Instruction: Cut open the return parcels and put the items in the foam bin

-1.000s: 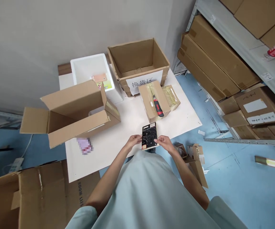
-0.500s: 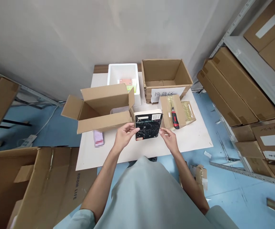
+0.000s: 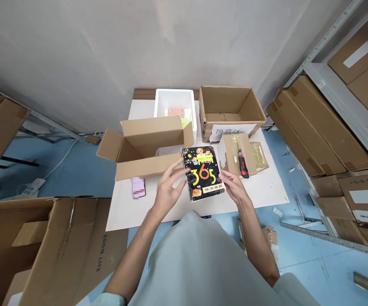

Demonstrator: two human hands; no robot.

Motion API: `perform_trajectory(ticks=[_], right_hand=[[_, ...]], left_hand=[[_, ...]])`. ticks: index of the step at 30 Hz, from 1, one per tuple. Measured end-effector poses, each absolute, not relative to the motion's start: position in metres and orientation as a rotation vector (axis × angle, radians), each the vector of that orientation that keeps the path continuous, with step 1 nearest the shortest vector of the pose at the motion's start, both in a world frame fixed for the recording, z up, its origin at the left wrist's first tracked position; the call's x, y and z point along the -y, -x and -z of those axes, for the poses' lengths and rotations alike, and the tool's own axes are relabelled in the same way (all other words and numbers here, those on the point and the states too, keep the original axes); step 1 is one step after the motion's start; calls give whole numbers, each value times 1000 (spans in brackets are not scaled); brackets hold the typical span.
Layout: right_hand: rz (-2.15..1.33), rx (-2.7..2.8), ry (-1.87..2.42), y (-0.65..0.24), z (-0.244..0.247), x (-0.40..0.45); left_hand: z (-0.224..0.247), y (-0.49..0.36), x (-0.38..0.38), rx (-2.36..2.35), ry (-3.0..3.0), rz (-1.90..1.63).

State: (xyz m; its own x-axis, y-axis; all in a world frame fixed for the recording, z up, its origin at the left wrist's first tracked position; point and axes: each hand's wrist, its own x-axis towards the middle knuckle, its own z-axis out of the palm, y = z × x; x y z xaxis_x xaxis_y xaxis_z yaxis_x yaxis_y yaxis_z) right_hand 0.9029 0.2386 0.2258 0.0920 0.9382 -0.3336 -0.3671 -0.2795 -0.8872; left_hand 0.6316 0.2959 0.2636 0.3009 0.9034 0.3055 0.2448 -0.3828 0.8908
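A black book (image 3: 203,173) with a colourful "365" on its cover is held up over the table, cover facing me and slightly tilted. My right hand (image 3: 236,185) grips its right edge, thumb on the front. My left hand (image 3: 170,187) is beside the left edge with fingers spread; the fingertips are blurred close to the cover, and I cannot tell if they touch it. Right of the book, a red and black utility knife (image 3: 242,164) lies on a small taped carton (image 3: 230,149). Behind my left hand stands an open carton (image 3: 147,167) with a clear plastic container (image 3: 168,150) inside.
At the back of the table (image 3: 129,216) stand a white foam box (image 3: 175,93) holding colourful items and an open carton with a handwritten label (image 3: 231,130). A phone (image 3: 138,188) lies at left. Shelves of cartons (image 3: 324,123) rise at right; a large carton (image 3: 78,238) stands at lower left.
The book has been turned over from its barcoded back to its front cover. My left hand has let go and opened; my right hand now holds the right edge. The view has shifted slightly.
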Motion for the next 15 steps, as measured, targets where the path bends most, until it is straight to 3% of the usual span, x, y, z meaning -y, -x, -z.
perform_trajectory(ticks=[5,15], right_hand=[[-1352,691,1190,-882,-233,-239],[-1264,842,1304,-871,-240,-244]], left_hand=[[-252,-624,-299,-1090,-1221,-971],[-254,-619,-309,-947,-968,-882]])
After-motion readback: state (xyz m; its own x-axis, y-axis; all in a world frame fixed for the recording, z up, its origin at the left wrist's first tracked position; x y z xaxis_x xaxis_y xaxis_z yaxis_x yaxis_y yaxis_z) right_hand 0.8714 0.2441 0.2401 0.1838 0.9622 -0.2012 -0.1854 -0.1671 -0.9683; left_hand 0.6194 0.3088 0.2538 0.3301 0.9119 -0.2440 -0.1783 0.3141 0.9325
